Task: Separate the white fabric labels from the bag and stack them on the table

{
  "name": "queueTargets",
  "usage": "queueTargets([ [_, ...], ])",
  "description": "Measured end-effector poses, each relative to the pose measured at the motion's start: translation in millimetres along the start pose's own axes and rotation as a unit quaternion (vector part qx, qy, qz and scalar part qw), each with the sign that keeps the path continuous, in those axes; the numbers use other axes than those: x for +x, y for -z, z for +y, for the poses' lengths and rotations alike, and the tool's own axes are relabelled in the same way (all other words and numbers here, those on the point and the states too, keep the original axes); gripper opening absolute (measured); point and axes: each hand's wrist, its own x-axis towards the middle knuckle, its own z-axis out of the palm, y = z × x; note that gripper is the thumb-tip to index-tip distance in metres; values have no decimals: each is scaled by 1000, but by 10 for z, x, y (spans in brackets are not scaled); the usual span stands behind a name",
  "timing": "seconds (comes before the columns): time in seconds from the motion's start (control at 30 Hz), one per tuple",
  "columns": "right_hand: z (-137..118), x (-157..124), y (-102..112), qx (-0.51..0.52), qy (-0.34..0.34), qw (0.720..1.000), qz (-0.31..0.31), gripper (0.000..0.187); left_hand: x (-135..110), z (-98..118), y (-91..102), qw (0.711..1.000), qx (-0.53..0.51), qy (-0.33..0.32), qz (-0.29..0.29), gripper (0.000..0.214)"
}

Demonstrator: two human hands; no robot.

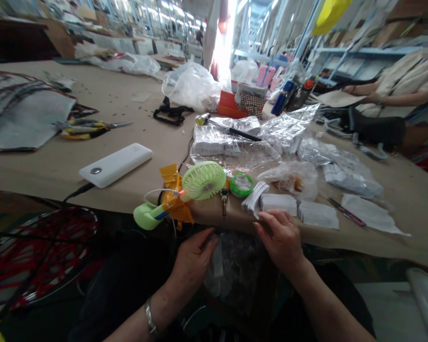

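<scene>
My left hand is below the table's front edge, thumb and forefinger pinched together. What lies between them is too unclear to name. Beside its fingertips is a crumpled clear plastic bag, with a white strip showing at it. At the table edge, my right hand has bent fingers, with the forefinger and thumb at the lower end of a fanned stack of white paper slips. Just beyond those knuckles sit two more slip stacks, one in the middle and one on the right.
A green fan is fixed at the edge with orange tape, near a green round tub and a screwdriver-like tool. A white power bank, pliers, hammer, tweezers and plastic-wrapped bundles lie around. A person sits at right.
</scene>
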Motion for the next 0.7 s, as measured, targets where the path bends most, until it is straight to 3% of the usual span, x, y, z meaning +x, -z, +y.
queueTargets([
  [0.17, 108, -11, -136, -95, 19, 995, 15, 20, -50, -22, -49, 1000, 9, 1, -24, 16],
  [0.33, 116, -38, -145, -61, 36, 996, 51, 11, -87, 45, -146, 998, -4, -8, -66, 18],
  [0.43, 94, -70, -49, -31, 50, 996, 70, 11, -75, 172, -253, 991, -74, 26, -104, 17],
  [0.5, 39, -127, 29, -7, 72, 995, 70, 15, -72, 292, -340, 968, -174, 98, -153, 19],
  [0.6, -98, -263, 123, 31, 114, 992, 37, 19, -70, 454, -475, 889, -348, 204, -217, 26],
  [0.63, -143, -311, 143, 41, 125, 991, 23, 19, -66, 488, -516, 866, -387, 221, -226, 26],
  [0.7, -194, -384, 167, 58, 138, 989, 4, 20, -51, 519, -586, 849, -421, 233, -219, 20],
])
